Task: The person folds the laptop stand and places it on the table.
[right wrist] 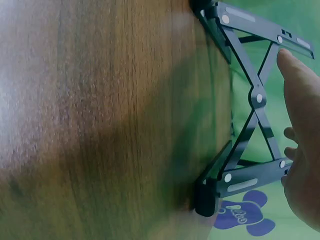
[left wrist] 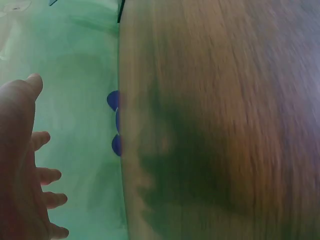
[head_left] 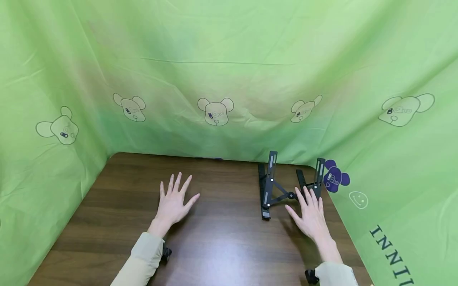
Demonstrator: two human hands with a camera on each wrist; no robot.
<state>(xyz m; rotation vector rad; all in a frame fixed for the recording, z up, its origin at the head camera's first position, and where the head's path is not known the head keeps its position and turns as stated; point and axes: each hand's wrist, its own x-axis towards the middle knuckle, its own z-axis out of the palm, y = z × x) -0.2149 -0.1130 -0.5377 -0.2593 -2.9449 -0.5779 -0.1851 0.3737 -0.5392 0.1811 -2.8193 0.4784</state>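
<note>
A black folding laptop stand (head_left: pixel 269 186) stands unfolded at the back right of the table, its crossed bars (right wrist: pixel 258 97) spread between two slotted side arms. My right hand (head_left: pixel 312 216) is over the near right part of the stand, fingers spread and straight, overlapping it in the head view. In the right wrist view the thumb and some fingertips show beside the crossed bars, with nothing gripped. My left hand (head_left: pixel 173 203) hovers over the left half of the table, fingers spread, holding nothing; its shadow falls on the wood in the left wrist view.
The brown wooden table (head_left: pixel 222 234) has its far edge against a green curtain (head_left: pixel 214 51) printed with bear heads. The curtain also hangs along the left and right sides. A purple bear print (head_left: pixel 333 178) lies just past the stand.
</note>
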